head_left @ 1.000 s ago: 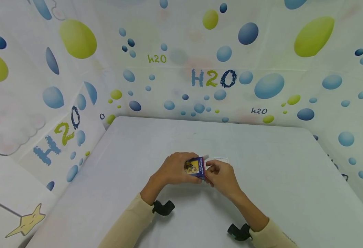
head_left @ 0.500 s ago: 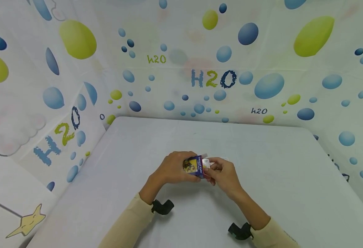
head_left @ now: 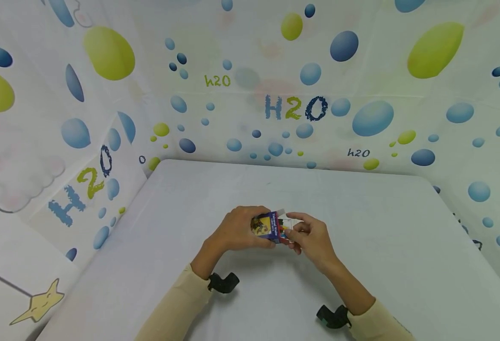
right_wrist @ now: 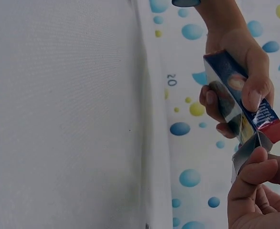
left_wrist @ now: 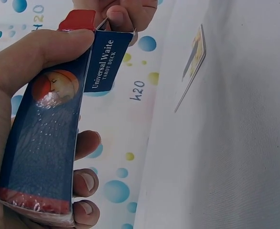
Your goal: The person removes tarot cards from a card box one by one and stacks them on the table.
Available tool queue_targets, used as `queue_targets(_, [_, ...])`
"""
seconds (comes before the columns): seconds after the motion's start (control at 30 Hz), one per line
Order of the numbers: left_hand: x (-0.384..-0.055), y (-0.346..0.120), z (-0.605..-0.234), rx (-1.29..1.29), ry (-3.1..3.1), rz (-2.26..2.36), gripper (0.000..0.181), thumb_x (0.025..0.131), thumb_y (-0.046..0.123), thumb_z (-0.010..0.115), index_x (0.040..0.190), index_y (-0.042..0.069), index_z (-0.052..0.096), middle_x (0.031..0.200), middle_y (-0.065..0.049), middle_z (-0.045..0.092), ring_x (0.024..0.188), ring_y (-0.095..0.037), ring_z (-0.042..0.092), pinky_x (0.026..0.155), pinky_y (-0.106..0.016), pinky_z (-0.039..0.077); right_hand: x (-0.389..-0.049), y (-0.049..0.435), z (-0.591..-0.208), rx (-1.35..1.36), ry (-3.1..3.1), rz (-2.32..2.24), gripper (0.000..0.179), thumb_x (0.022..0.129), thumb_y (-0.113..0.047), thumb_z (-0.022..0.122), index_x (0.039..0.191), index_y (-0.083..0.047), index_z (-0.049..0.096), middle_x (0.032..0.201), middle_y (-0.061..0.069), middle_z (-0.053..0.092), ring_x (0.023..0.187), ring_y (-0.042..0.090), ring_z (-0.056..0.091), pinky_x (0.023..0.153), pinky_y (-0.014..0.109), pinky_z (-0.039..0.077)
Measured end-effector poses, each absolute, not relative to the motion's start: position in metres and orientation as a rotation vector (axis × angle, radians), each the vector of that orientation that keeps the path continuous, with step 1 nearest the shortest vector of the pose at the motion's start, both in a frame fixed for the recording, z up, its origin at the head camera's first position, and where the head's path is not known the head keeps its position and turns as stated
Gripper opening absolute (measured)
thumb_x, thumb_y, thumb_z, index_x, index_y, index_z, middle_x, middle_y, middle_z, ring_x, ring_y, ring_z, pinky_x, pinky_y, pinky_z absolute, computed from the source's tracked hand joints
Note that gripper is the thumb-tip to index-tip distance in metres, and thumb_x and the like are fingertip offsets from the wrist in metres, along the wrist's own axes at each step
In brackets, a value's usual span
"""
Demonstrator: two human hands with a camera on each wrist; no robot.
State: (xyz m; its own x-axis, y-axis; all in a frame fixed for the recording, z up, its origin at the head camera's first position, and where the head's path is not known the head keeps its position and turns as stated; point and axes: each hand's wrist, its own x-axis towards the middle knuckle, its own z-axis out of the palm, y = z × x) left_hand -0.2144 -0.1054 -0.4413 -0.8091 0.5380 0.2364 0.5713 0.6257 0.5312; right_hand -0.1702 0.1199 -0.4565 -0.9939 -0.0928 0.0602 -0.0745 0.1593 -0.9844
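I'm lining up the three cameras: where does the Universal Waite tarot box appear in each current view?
Head: tarot box, below centre, slightly right.
Left wrist: tarot box, large, in the left half.
Right wrist: tarot box, right side, mostly upper half.
Shared landmark: the left hand gripping it.

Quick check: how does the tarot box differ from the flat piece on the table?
The tarot box is gripped in the left hand; the flat piece lies on the table. The box is thick; the flat piece is thin. The box has dark blue sides; the flat piece has pale edges.
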Motion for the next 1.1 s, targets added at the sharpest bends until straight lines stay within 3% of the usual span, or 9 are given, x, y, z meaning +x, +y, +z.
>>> queue_targets(1.1, [-0.2163, -0.1108, -0.4395, -0.884, -2.8, -0.969, 0.073, 0.066, 0.056, 0.086, 0.128, 0.022, 0.067, 0.109, 0.007, 0.071, 0.094, -0.012, 0.058, 0.08, -0.034, 0.05, -0.1758, 0.1263, -0.461, -0.084, 2.392, -2.027, 0.04, 0.093, -0.005, 0.069, 0.131, -0.003, 0.062, 0.08, 0.014, 0.063, 0.057, 0.021, 0.059, 0.05, 0.025, 0.049])
